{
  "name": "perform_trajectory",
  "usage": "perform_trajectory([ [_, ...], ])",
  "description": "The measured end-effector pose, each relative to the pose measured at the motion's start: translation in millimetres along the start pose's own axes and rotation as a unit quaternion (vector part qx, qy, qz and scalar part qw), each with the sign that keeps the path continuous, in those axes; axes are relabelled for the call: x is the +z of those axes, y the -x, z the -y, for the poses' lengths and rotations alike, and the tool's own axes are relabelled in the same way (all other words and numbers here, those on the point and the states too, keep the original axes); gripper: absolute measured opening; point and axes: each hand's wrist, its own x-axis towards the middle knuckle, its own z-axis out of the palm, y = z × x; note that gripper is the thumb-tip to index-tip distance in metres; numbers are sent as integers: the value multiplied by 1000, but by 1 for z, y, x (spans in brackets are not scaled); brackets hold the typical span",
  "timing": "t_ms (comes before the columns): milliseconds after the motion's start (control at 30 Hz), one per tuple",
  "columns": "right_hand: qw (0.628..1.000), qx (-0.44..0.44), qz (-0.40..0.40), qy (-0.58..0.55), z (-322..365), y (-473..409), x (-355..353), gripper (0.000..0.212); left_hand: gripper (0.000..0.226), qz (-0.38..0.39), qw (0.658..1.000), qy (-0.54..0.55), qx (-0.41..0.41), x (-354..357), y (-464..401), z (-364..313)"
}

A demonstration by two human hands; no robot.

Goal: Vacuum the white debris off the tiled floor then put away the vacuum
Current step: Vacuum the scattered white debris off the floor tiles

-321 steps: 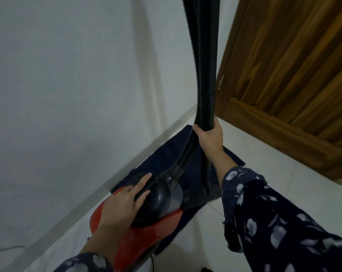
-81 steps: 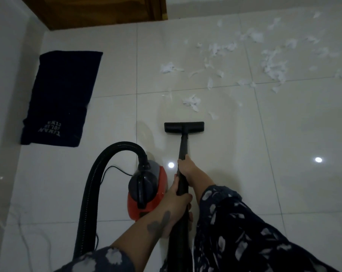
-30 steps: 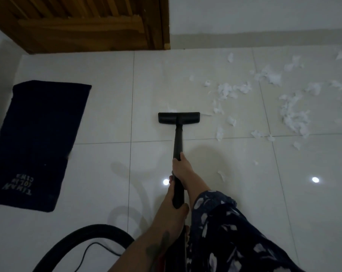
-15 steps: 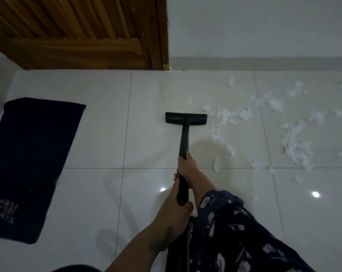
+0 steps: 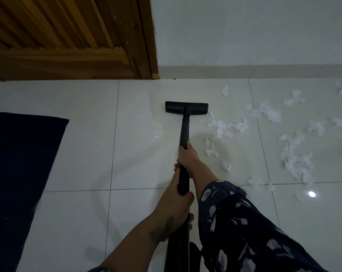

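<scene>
A black vacuum wand [image 5: 184, 132] runs away from me to a flat black floor nozzle [image 5: 186, 107] resting on the white tiled floor [image 5: 83, 154]. My right hand [image 5: 187, 156] grips the wand higher up, and my left hand [image 5: 176, 201] grips it lower, nearer my body. Several scraps of white debris [image 5: 225, 128] lie just right of the nozzle, with a larger patch of white debris [image 5: 294, 158] further right. The vacuum body is out of view.
A dark blue mat [image 5: 18, 163] lies on the floor at the left. A wooden door [image 5: 68, 40] stands at the back left, beside a white wall [image 5: 244, 32] with a grey skirting. A light glints off the tile at the right.
The nozzle has slid forward toward the wall and door, past the nearest scraps. The view has tilted up, and the hose and red vacuum body have dropped out of sight.
</scene>
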Motion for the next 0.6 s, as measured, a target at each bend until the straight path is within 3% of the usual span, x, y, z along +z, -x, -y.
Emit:
perform_trajectory([
  [167,995,70,26,-68,20,-19,-15,53,77,11,999,25,-36,-2,-26,-25],
  [367,996,14,43,-80,38,-31,-36,37,77,-4,998,41,-38,12,-56,-50],
  [500,993,41,46,-98,43,-35,-42,41,89,10,999,34,-34,27,-42,-48],
  [600,991,61,54,-102,45,-29,-46,45,85,-7,999,36,-15,31,-34,-44],
])
